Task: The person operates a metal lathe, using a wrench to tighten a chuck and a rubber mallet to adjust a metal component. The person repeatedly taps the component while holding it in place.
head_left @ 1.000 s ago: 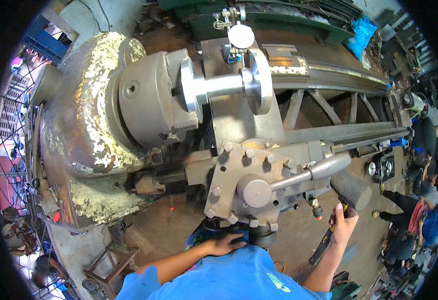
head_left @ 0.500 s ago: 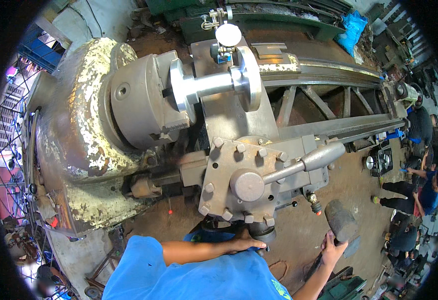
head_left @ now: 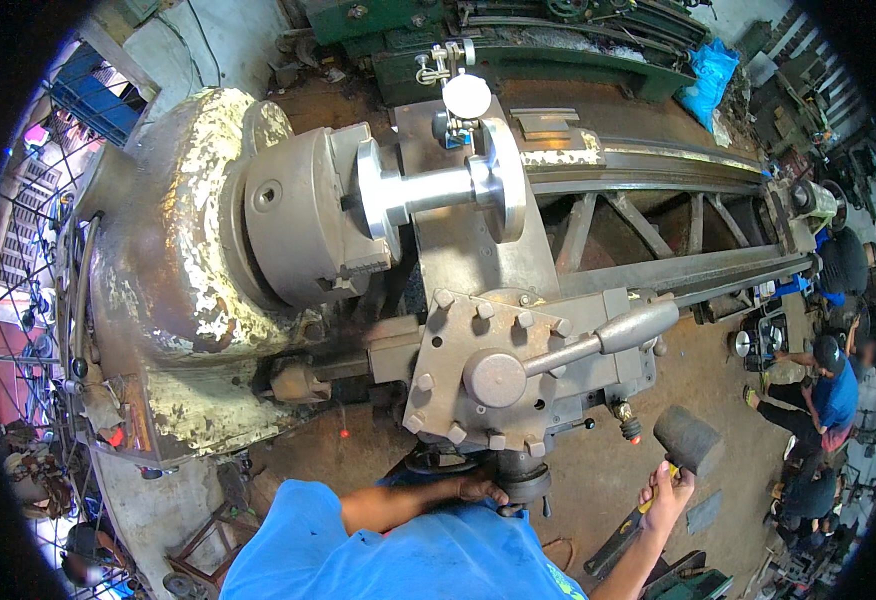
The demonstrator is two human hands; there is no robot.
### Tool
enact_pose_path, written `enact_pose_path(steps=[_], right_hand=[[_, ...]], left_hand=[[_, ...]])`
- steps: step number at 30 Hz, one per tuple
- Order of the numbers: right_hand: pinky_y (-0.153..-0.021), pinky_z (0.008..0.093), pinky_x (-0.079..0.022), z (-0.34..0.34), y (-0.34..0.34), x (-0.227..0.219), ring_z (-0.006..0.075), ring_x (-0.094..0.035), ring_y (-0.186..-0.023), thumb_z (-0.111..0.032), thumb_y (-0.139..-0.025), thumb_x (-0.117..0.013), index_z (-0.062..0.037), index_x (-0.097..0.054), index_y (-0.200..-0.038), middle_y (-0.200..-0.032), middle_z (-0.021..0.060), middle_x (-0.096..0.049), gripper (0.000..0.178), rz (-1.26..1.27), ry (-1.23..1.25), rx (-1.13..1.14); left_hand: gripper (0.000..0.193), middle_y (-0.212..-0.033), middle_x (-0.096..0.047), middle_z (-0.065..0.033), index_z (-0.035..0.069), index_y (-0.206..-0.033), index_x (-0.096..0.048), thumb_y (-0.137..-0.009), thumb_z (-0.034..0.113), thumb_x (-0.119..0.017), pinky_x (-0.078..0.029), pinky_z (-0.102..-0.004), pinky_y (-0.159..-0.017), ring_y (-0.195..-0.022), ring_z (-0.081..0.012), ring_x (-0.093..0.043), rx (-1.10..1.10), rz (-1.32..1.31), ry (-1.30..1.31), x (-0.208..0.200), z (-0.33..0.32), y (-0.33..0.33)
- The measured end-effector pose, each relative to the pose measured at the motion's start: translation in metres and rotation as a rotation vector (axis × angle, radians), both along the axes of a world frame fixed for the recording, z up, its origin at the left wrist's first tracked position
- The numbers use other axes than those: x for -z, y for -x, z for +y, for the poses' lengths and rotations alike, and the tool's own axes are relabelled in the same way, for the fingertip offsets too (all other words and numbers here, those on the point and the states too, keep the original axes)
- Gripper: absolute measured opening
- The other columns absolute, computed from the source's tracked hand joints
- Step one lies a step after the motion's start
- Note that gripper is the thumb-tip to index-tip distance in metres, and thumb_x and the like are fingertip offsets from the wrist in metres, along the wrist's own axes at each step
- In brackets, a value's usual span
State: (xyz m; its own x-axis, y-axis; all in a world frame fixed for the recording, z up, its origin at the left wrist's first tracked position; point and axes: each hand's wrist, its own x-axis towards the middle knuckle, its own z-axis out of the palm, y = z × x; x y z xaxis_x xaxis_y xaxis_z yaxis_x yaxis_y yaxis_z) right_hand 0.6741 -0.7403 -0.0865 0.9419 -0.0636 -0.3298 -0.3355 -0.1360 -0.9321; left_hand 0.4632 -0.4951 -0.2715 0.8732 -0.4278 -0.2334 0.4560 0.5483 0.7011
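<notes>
My right hand (head_left: 666, 494) is closed around the yellow and black handle of a mallet, raised at the lower right with its dark, blunt head (head_left: 688, 440) upward. At the lower middle, my left hand (head_left: 478, 490) is curled at the lathe's handwheel (head_left: 443, 462), beside its round collar (head_left: 524, 482); some of its fingers are hidden. A shiny flanged metal workpiece (head_left: 438, 190) sits in the lathe chuck (head_left: 303, 215). A dial indicator (head_left: 466, 96) stands at the workpiece's outer flange; whether its tip touches is unclear.
Between me and the workpiece is the square tool post (head_left: 483, 370) with its long clamping lever (head_left: 598, 342). The lathe bed (head_left: 658, 265) runs off to the right. A blue bag (head_left: 710, 82) lies far right. Other people, one in a blue shirt (head_left: 834, 390), are at the right.
My right hand has turned slightly, so more of the mallet's handle shows and its head sits a little farther right. My left hand has shifted slightly left. The whole view has moved a little.
</notes>
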Motion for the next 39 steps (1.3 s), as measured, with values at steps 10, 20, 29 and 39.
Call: enact_pose_path(steps=[10,20,29,39], right_hand=[[-0.037,0.0263,-0.037,0.007,-0.023,-0.002,0.0111,-0.047,-0.043,-0.019,-0.101,-0.071,-0.0083,-0.049,-0.115,-0.071,0.0031,-0.053,0.029,0.056,-0.046,-0.05],[-0.037,0.026,-0.037,0.006,-0.025,-0.002,0.0106,-0.047,-0.043,-0.022,-0.102,-0.071,-0.0079,-0.049,-0.116,-0.072,0.0028,-0.053,0.03,0.058,-0.06,-0.071],[-0.039,0.0272,-0.038,0.009,-0.02,-0.003,0.0116,-0.047,-0.046,-0.017,-0.1,-0.073,-0.0059,-0.049,-0.122,-0.075,0.0038,-0.054,0.035,0.06,-0.068,-0.056],[-0.038,0.0272,-0.038,-0.008,-0.003,0.002,0.0123,-0.047,-0.045,-0.017,-0.1,-0.071,-0.008,-0.049,-0.119,-0.074,0.0031,-0.052,0.031,0.118,-0.069,-0.037]], left_hand=[[0.045,-0.102,-0.068,-0.0065,0.005,-0.118,-0.067,-0.089,0.036,-0.081,-0.051,-0.0374,-0.089,-0.096,-0.0211,-0.063,0.017,0.102,-0.116,-0.015,-0.006,-0.003],[0.085,-0.136,-0.058,-0.0159,0.0,-0.145,-0.048,-0.083,0.044,-0.086,-0.038,-0.0418,-0.115,-0.132,-0.0287,-0.05,-0.079,0.119,-0.104,-0.044,0.011,-0.008],[0.103,-0.153,-0.05,-0.0186,-0.004,-0.157,-0.036,-0.08,0.046,-0.086,-0.032,-0.0425,-0.125,-0.145,-0.0315,-0.044,-0.099,0.319,-0.369,-0.052,-0.014,-0.008],[0.077,-0.14,-0.063,-0.0133,0.001,-0.142,-0.058,-0.081,0.038,-0.086,-0.042,-0.0407,-0.116,-0.131,-0.0266,-0.056,-0.246,0.123,-0.041,0.014,-0.039,0.012]])
